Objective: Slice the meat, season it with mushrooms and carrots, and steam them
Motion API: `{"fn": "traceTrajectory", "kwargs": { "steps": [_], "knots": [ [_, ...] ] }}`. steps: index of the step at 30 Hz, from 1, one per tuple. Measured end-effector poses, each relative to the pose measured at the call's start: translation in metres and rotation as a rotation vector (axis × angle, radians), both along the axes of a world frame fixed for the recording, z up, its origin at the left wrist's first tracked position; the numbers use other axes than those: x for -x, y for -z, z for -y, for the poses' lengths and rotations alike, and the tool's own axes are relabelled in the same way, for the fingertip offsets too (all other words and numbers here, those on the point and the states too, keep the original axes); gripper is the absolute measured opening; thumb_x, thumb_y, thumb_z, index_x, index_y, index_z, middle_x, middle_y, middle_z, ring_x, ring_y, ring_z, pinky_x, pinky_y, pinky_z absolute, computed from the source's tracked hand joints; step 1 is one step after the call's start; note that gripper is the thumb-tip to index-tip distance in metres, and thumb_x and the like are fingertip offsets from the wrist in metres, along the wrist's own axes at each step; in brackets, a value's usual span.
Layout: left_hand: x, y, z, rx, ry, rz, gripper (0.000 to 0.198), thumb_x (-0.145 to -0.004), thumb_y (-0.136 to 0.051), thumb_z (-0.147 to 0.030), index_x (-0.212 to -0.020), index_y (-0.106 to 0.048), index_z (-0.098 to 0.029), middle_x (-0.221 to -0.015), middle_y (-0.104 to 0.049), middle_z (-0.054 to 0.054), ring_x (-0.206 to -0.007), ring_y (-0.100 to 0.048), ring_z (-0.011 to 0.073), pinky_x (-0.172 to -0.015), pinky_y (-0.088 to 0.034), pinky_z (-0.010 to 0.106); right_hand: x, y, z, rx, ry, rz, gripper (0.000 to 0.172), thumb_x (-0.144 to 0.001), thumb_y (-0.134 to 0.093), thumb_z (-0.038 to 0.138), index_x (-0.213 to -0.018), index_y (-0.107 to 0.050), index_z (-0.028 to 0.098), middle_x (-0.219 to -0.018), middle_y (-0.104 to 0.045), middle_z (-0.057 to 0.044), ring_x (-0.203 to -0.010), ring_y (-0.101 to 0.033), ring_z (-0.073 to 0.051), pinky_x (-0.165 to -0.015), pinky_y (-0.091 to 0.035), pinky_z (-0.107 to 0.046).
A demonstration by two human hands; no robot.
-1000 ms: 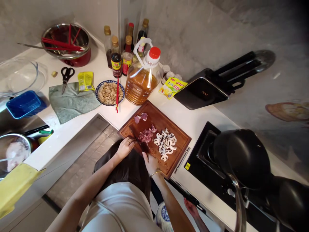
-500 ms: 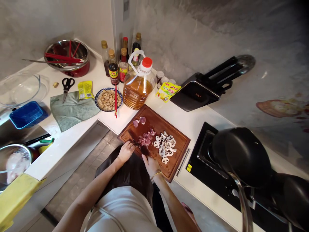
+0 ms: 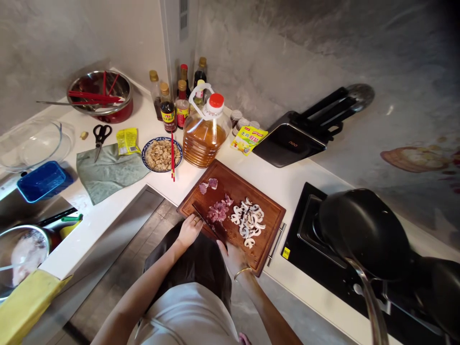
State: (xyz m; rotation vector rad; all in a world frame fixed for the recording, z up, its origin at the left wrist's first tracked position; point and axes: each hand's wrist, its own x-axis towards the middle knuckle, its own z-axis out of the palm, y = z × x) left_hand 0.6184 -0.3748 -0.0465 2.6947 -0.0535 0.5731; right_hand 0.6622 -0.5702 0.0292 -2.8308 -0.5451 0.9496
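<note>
A wooden cutting board [image 3: 240,184] lies at the counter corner. On it are chopped reddish meat [image 3: 218,211], two larger meat pieces [image 3: 208,185] and sliced mushrooms [image 3: 248,221]. My right hand [image 3: 233,256] is wrapped round the handle of a dark-bladed knife [image 3: 204,215], thumb pointing forward. The blade slants over the board along the near side of the chopped meat. My left hand [image 3: 190,231], with a ring, rests at the board's near edge close to the blade. Its fingers reach forward, partly bent, and I see nothing held in them.
Behind the board stand an oil jug [image 3: 205,139], a bowl of cooked pieces [image 3: 161,155] with red chopsticks [image 3: 173,158] across it, and a knife block [image 3: 289,139]. A black wok [image 3: 362,230] sits on the stove at right. Scissors [image 3: 101,136] and a cloth [image 3: 111,170] lie at left.
The blade has shifted slightly away from the chopped meat, toward the near edge of the board. My right hand has drawn back a little; the view has also shifted slightly.
</note>
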Motion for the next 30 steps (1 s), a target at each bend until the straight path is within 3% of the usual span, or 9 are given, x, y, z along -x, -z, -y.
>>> {"fn": "traceTrajectory", "kwargs": {
  "steps": [8, 14, 18, 23, 30],
  "knots": [
    [-0.001, 0.009, -0.003, -0.017, 0.060, -0.025, 0.023, -0.091, -0.045, -0.012, -0.078, -0.064, -0.016, -0.074, -0.062, 0.006, -0.080, -0.059, 0.0191, -0.078, -0.052, 0.035, -0.004, 0.003, -0.015, 0.046, -0.034, -0.021, 0.058, -0.095, -0.025, 0.057, -0.122, -0.061, 0.020, -0.092, -0.072, -0.015, -0.085, -0.070, -0.028, -0.075, -0.049, -0.036],
    [-0.002, 0.007, -0.005, 0.013, 0.092, -0.025, 0.020, -0.091, -0.046, -0.013, -0.093, -0.066, -0.016, -0.090, -0.067, 0.008, -0.090, -0.060, 0.0203, -0.082, -0.053, 0.036, -0.016, 0.014, -0.033, -0.048, -0.031, -0.022, 0.059, -0.097, -0.023, 0.055, -0.099, -0.069, 0.019, -0.089, -0.072, -0.013, -0.084, -0.069, -0.024, -0.071, -0.046, -0.029],
    [-0.001, 0.005, -0.005, 0.032, 0.080, -0.045, 0.019, -0.091, -0.048, -0.013, -0.096, -0.066, -0.016, -0.093, -0.067, 0.008, -0.092, -0.061, 0.0199, -0.083, -0.053, 0.036, -0.018, 0.020, -0.044, -0.091, -0.031, 0.028, 0.056, -0.097, -0.024, 0.053, -0.095, -0.068, 0.018, -0.088, -0.072, -0.011, -0.083, -0.068, -0.021, -0.070, -0.044, -0.026],
    [0.004, 0.002, -0.010, 0.051, 0.115, -0.029, 0.021, -0.092, -0.048, -0.015, -0.103, -0.065, -0.017, -0.098, -0.068, 0.008, -0.097, -0.061, 0.0197, -0.088, -0.052, 0.036, -0.019, 0.018, -0.033, -0.205, 0.010, 0.046, 0.053, -0.099, -0.024, 0.047, -0.095, -0.069, 0.019, -0.095, -0.072, -0.010, -0.093, -0.066, -0.019, -0.079, -0.044, -0.025],
    [0.008, 0.003, -0.013, 0.071, 0.082, -0.035, 0.022, -0.093, -0.046, -0.019, -0.105, -0.065, -0.019, -0.101, -0.067, 0.009, -0.096, -0.062, 0.0196, -0.087, -0.053, 0.037, -0.011, 0.009, -0.010, -0.146, 0.002, -0.012, 0.054, -0.097, -0.025, 0.052, -0.108, -0.067, 0.020, -0.098, -0.072, -0.011, -0.093, -0.067, -0.023, -0.080, -0.046, -0.029]
  ]
}}
